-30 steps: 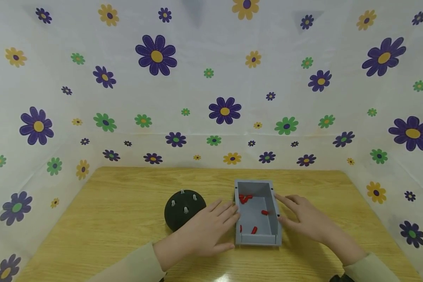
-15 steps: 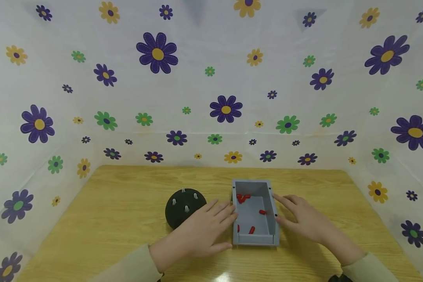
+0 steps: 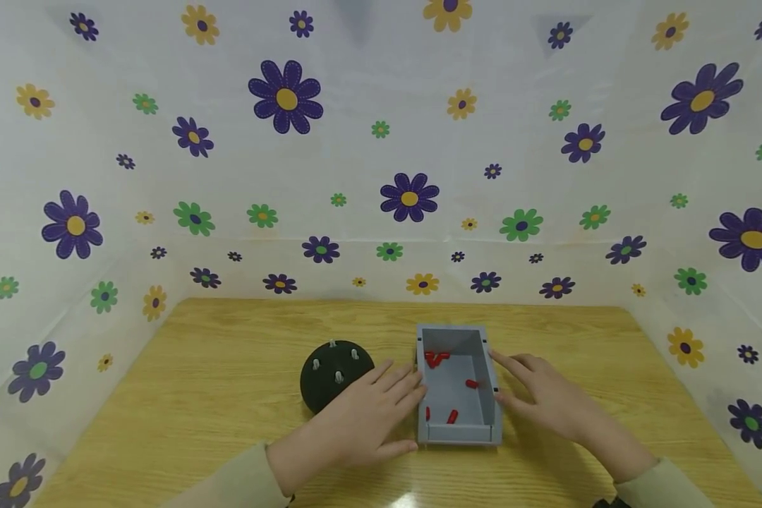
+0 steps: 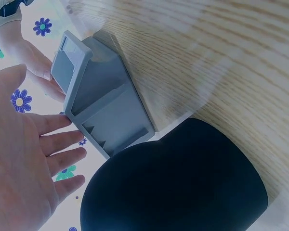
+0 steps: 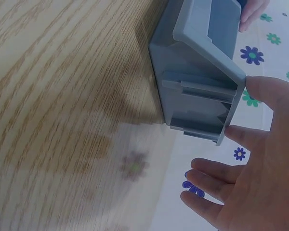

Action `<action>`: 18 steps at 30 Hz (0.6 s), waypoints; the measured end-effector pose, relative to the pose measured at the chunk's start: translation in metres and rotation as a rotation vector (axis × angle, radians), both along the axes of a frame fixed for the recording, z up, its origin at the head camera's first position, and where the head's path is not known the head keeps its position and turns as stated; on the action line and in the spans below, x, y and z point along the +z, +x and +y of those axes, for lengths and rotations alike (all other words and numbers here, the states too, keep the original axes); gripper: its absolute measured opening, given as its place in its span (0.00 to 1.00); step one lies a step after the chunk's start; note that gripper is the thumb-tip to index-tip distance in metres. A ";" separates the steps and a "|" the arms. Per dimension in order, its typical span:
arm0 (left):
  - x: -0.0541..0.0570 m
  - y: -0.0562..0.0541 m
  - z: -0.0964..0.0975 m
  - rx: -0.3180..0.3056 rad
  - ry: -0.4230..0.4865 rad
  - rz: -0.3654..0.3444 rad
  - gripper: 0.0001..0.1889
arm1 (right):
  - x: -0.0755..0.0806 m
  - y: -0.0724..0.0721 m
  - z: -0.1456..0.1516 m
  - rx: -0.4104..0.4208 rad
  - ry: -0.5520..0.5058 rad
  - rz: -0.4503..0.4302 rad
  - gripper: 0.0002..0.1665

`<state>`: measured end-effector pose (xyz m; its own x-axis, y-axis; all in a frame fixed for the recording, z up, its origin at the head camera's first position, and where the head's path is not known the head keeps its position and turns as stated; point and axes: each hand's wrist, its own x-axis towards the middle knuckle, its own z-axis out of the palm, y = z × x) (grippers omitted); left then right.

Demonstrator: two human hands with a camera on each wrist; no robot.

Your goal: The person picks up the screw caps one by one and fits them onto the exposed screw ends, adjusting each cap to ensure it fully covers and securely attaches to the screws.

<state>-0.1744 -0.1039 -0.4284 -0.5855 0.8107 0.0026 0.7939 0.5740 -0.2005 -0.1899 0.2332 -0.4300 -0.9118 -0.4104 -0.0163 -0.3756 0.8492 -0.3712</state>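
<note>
A grey plastic bin [image 3: 460, 433] stands on the table, and several small red capsule-like pieces [image 3: 472, 384] lie inside it. My left hand [image 3: 370, 415] is spread palm down, its fingertips at the bin's left rim. On the other side, my right hand [image 3: 549, 398] touches the right rim with the tips of the index finger and thumb [image 5: 265, 89]; its other fingers are loosely bent and hold nothing. A dark dome [image 3: 320, 388] with several clear pegs on top sits left of the bin, partly hidden behind my left hand. Both wrist views show the bin's outer side walls.
The wood-grain table [image 3: 216, 395] extends to both sides of the bin and the dome. White sheeting [image 3: 349, 162] printed with flowers closes off the back and both sides.
The bin has slid slightly to the left, with both hands moving along at its sides. The dome keeps its place, and the red pieces stay in the bin.
</note>
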 end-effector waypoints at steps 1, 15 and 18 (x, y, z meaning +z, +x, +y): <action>0.000 0.000 0.000 0.000 0.002 -0.001 0.40 | 0.000 0.000 0.000 -0.001 -0.001 -0.003 0.43; 0.001 0.003 -0.005 -0.007 0.016 0.007 0.39 | 0.000 0.000 -0.003 0.016 -0.017 -0.004 0.42; 0.002 0.003 -0.006 -0.003 0.016 -0.007 0.39 | -0.001 0.000 -0.004 0.014 -0.018 -0.002 0.42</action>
<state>-0.1714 -0.1096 -0.4259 -0.5833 0.8121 0.0115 0.7967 0.5749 -0.1863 -0.1903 0.2297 -0.4307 -0.9060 -0.4231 -0.0103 -0.3866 0.8371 -0.3872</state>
